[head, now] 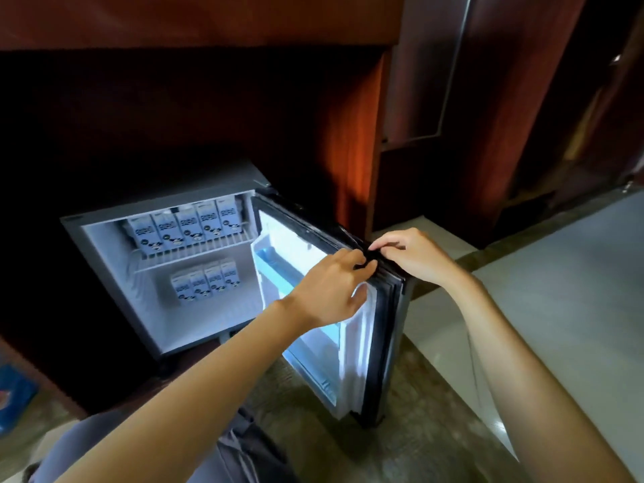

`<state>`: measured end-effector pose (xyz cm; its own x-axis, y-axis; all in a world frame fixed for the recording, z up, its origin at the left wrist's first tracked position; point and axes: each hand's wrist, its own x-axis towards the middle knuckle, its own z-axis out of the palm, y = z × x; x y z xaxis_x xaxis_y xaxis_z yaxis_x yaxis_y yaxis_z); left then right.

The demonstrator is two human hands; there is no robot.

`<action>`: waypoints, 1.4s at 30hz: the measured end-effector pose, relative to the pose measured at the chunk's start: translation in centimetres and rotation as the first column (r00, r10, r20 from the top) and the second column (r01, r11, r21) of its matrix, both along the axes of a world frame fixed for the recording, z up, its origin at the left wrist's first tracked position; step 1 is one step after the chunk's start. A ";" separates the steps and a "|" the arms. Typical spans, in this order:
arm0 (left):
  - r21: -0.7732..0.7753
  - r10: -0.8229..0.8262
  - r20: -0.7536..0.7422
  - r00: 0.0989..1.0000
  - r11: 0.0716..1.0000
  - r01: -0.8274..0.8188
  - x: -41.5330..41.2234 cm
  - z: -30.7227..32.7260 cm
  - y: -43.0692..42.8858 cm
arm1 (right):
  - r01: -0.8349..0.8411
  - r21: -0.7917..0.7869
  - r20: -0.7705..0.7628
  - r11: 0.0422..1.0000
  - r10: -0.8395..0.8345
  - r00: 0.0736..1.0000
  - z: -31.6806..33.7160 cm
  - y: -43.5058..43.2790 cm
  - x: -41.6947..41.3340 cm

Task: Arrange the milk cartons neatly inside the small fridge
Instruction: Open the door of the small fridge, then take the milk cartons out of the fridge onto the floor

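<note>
Both the left hand (331,291) and right hand (414,259) seemingly pinch the black seal (313,224) atop the fridge door (355,343)

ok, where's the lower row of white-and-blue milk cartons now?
Head view, left of centre: the lower carton row stands on the grey fridge floor, under the white wire shelf, left of the open door.

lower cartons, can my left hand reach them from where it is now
Probably yes. The door stands wide open, and nothing lies between the left hand, at the door's top edge, and the lower cartons.
</note>
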<state>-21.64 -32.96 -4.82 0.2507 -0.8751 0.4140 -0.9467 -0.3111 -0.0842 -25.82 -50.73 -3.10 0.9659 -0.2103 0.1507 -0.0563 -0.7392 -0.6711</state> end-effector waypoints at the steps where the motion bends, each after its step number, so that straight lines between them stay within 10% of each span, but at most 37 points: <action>1: 0.015 -0.003 0.011 1.000 1.000 0.003 0.7 -0.3 -1.1 | 0.046 -0.022 0.005 0.999 -0.046 0.999 0.0 -0.8 0.1; 8: 0.220 0.208 -0.019 0.978 0.955 -0.199 3.8 -0.1 -8.1 | 0.380 -0.271 0.093 0.884 -0.369 0.925 -0.1 -4.4 2.2; 19: 0.296 0.389 -0.244 0.888 0.902 -0.314 7.7 2.0 -10.6 | 0.334 -0.527 -0.033 0.782 -0.411 0.911 0.2 -5.5 6.1; 28: 0.070 0.614 -0.473 0.632 0.741 -0.668 9.5 -0.3 1.9 | 0.118 -0.471 -0.022 0.874 -0.146 0.989 -2.5 5.5 9.9; 42: 0.233 0.810 -0.514 0.281 0.447 -0.864 20.0 -8.4 22.1 | -0.373 -0.292 -0.287 0.880 0.291 0.912 -11.0 25.6 23.7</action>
<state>-1.61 -10.89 -13.20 0.9995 -0.0312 0.0091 -0.0324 -0.9381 0.3449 -2.10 -25.15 -14.13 0.9851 0.1527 -0.0785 0.1121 -0.9183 -0.3797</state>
